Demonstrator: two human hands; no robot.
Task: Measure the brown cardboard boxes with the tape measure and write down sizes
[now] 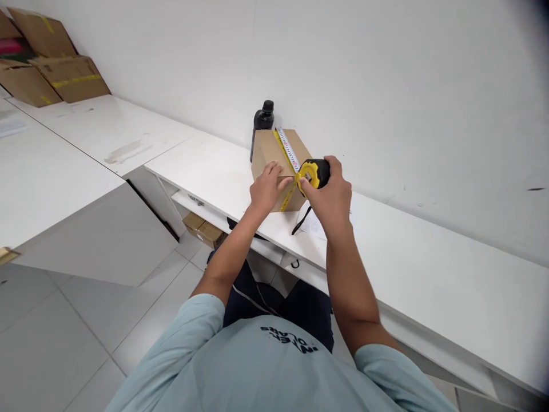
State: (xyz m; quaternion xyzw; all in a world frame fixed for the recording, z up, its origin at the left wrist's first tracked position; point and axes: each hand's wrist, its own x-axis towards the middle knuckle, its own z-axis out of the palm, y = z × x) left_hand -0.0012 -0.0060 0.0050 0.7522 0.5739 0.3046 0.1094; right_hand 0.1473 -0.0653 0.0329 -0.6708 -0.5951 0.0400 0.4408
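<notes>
A small cardboard box (pixel 268 150) sealed with yellow tape stands on the white desk (pixel 429 274). My right hand (pixel 330 197) grips a yellow and black tape measure (pixel 315 171) at the box's near top edge. Its white blade (pixel 288 149) is stretched across the box top toward the wall. My left hand (pixel 266 186) rests on the box's near top edge, its fingers pinched on the blade beside the case. A black strap (pixel 301 220) hangs from the tape measure.
A black bottle (pixel 262 119) stands behind the box against the white wall. A sheet of paper (pixel 315 226) lies under my right wrist. Cardboard boxes (pixel 51 74) are stacked at the far left, more (pixel 205 230) sit under the desk. Another white table (pixel 43 171) stands left.
</notes>
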